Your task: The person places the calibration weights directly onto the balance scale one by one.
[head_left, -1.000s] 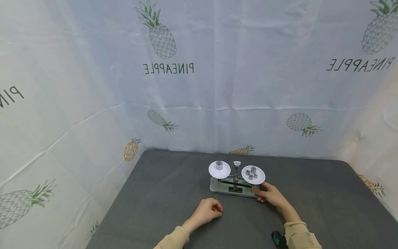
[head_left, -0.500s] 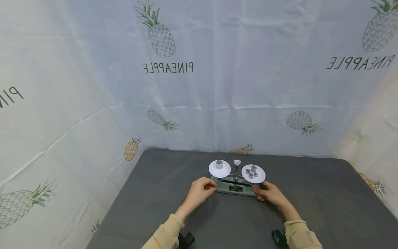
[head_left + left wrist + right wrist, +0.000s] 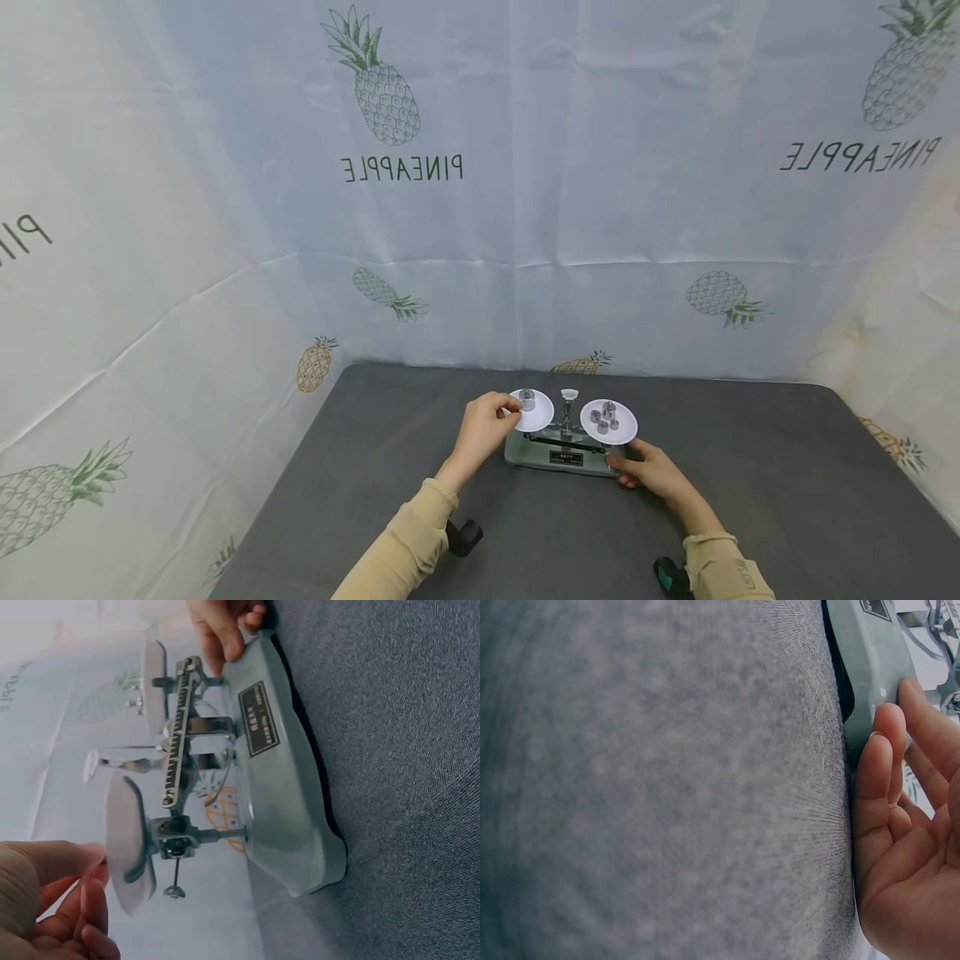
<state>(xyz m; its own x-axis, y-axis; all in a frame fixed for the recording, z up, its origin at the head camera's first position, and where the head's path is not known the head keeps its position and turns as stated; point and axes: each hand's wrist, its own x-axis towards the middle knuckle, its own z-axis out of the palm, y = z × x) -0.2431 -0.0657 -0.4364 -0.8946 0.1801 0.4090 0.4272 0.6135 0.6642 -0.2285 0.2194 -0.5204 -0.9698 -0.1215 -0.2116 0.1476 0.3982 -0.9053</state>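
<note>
A pale green balance scale (image 3: 564, 457) with two white pans stands on the grey table. One metal weight (image 3: 527, 401) sits on the left pan (image 3: 538, 421); several smaller weights (image 3: 609, 410) are on the right pan (image 3: 627, 429). At the left pan's outer edge, my left hand (image 3: 483, 423) has thumb and fingertips pinched together; what they hold is almost wholly hidden, a tiny dark piece in the earlier head view. My right hand (image 3: 655, 471) grips the right end of the base, its thumb (image 3: 922, 712) on top and other fingers at the side.
The scale's graduated beam (image 3: 178, 739) runs below the pans, and a small adjusting screw (image 3: 174, 891) sticks out at its left end. Behind the table hangs a white curtain (image 3: 480, 217) printed with pineapples. Dark wrist gear (image 3: 465, 537) sits below the left sleeve.
My left hand has moved forward from the table in front of the scale, past the base's left end, up to the left pan. The right hand has stayed on the base.
</note>
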